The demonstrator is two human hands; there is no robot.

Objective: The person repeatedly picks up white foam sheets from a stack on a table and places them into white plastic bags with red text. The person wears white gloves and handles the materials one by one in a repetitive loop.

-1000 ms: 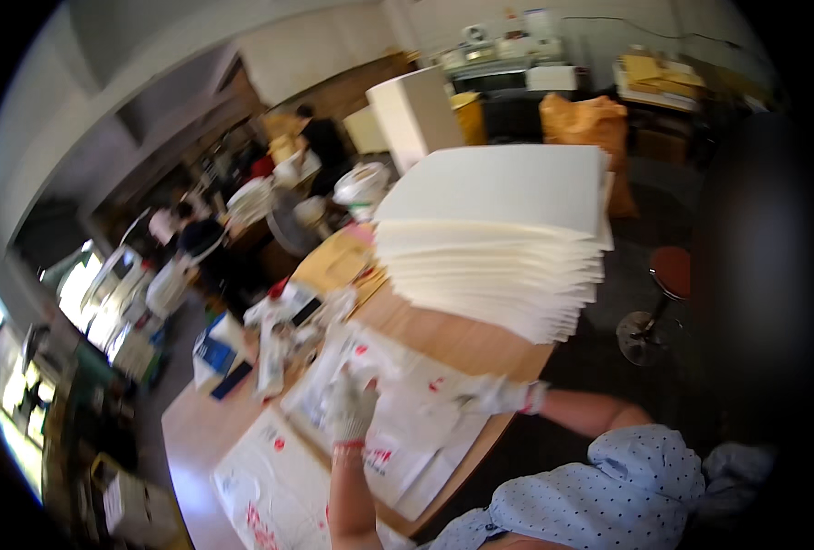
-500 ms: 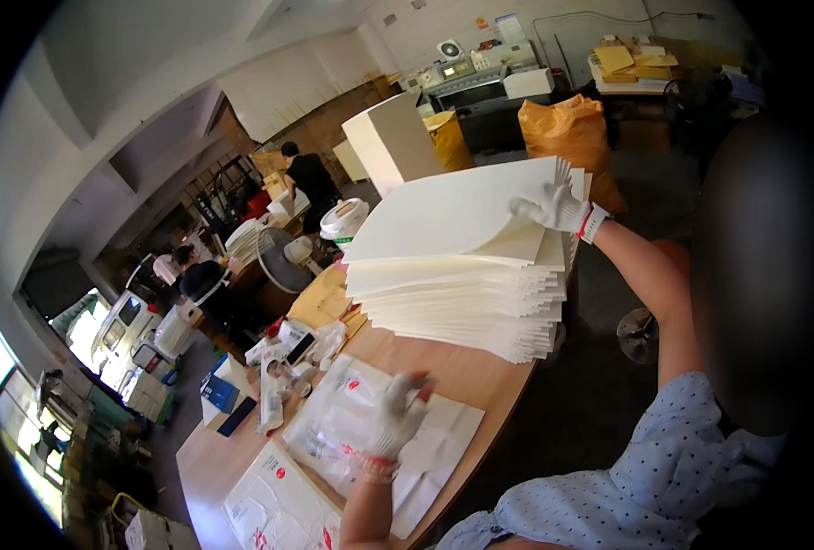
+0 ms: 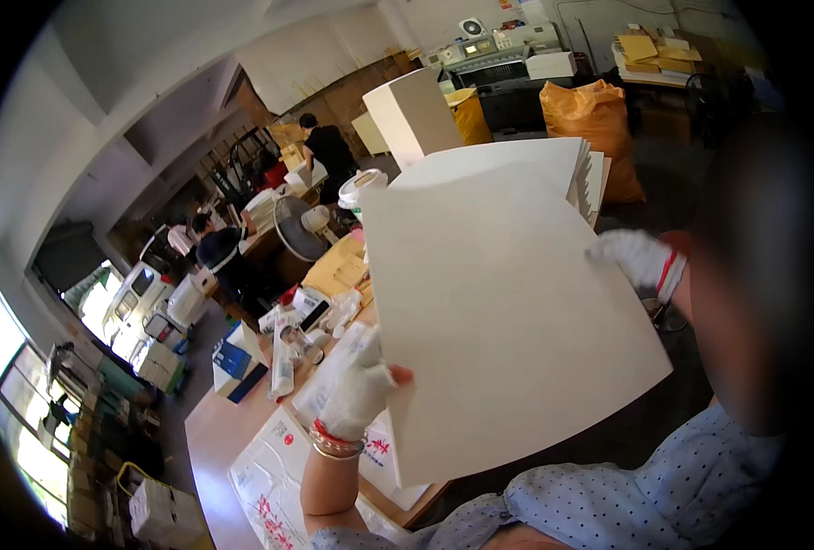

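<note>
A large white sheet of card or foam (image 3: 508, 321) is raised in front of me, bowed slightly along its lower edge. My right hand (image 3: 640, 261), in a white glove, grips its right edge. Along the left edge, my gloved left hand (image 3: 356, 394) is closed with a bare-looking thumb or fingertip on the sheet's face; its other fingers are partly hidden. Behind the sheet, the stack of similar white sheets (image 3: 585, 170) shows only at its top and right corner. A white printed bag or packet (image 3: 278, 477) lies on the table below my left hand.
The wooden table (image 3: 207, 431) carries a blue-and-white box (image 3: 239, 362) and small packets. Beyond it stand a fan (image 3: 299, 227), a tall white block (image 3: 411, 115) and an orange sack (image 3: 590, 128). Two people (image 3: 327, 156) work at the back left.
The top sheet has come off the stack toward me, and my right hand has moved down and right with it. My left hand has shifted left from the bags to the sheet's left edge.
</note>
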